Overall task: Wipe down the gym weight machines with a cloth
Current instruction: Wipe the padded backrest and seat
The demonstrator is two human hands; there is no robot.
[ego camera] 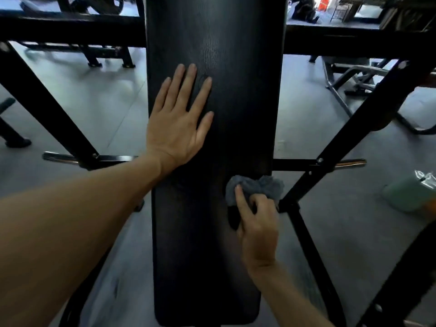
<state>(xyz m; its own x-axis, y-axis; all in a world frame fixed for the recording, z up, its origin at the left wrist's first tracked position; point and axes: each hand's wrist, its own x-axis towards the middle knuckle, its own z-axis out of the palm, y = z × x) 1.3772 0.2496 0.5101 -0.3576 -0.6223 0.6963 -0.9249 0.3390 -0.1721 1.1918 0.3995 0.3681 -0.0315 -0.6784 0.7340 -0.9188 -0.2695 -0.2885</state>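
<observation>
I have my right hand (pixel 257 223) curled around a crumpled grey cloth (pixel 256 188), which it presses on the right edge of the black bench pad (pixel 236 90), about halfway along the pad. My left hand (pixel 179 121) lies flat on the pad further up, fingers straight and spread, holding nothing; I think it only steadies me.

How much of the pad is already wiped I cannot tell: the vinyl shines near the top, but I see no clear wet trace. I judge that the black steel frame (pixel 59 114) and the chrome pegs (pixel 349 163) are left to do, and also the other machines (pixel 349 79) on the grey floor behind.

A pale green container (pixel 408 194) stands on the floor at the right, well apart from the bench. The diagonal frame bar (pixel 330 149) passes close beside the cloth and can block a wide stroke.
</observation>
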